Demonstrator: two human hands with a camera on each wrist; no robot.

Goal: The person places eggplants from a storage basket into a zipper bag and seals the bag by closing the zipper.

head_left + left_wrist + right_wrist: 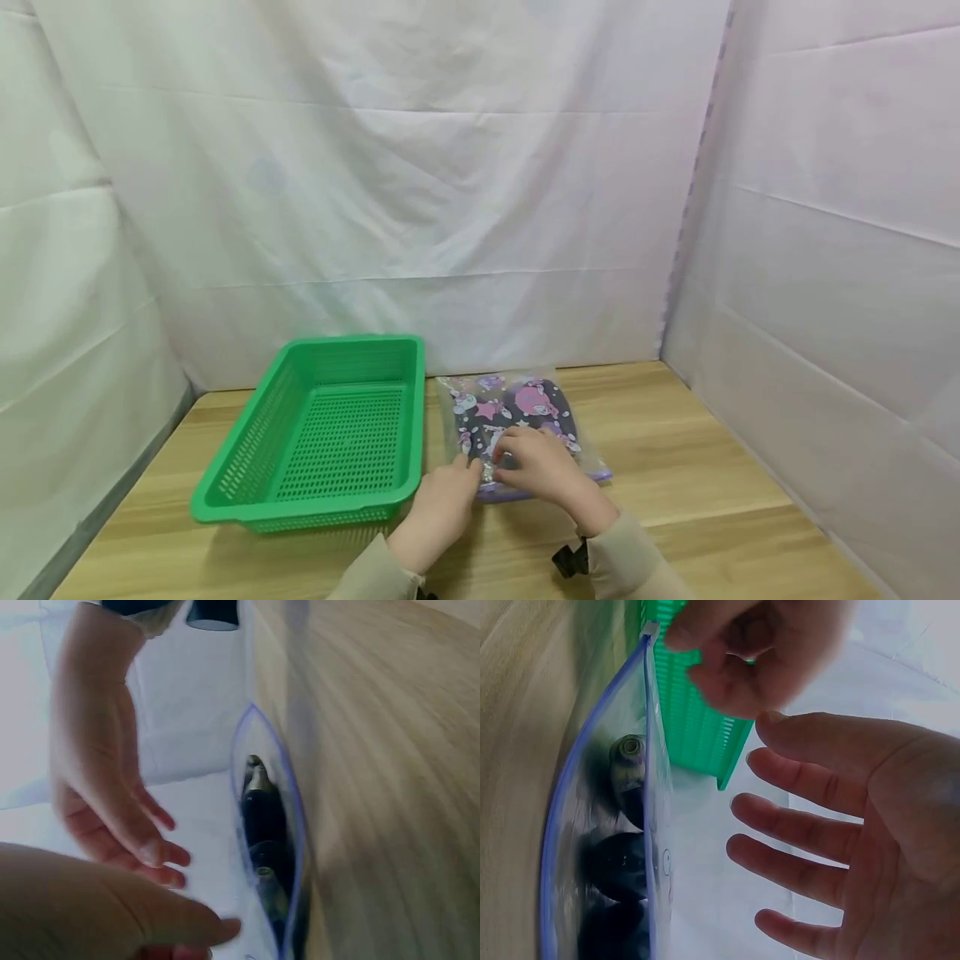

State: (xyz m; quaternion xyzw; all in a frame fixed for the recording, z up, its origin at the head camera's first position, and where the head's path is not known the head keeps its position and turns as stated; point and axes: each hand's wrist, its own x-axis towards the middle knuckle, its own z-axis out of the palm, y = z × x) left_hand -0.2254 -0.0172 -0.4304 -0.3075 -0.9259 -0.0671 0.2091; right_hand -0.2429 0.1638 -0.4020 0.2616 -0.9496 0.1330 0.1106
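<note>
A clear zip bag (487, 417) with a pink-and-purple cartoon print and a violet zip edge lies flat on the table. Its mouth gapes in both wrist views. Inside are dark, glossy, rounded things (619, 862) with pale greenish stem ends, like small eggplants. My left hand (446, 500) is by the bag's near left corner, fingers loosely bent with nothing held; its thumb is close to a white slider (651, 630). Over the bag's near edge hovers my right hand (543, 467), its spread fingers (795, 817) slightly bent and holding nothing. Contact with the bag is unclear.
Just left of the bag stands a green plastic basket (345, 442) with slatted walls and nothing in it. The wooden table (720, 483) is bordered by white cloth (420, 183) at the back and on both sides.
</note>
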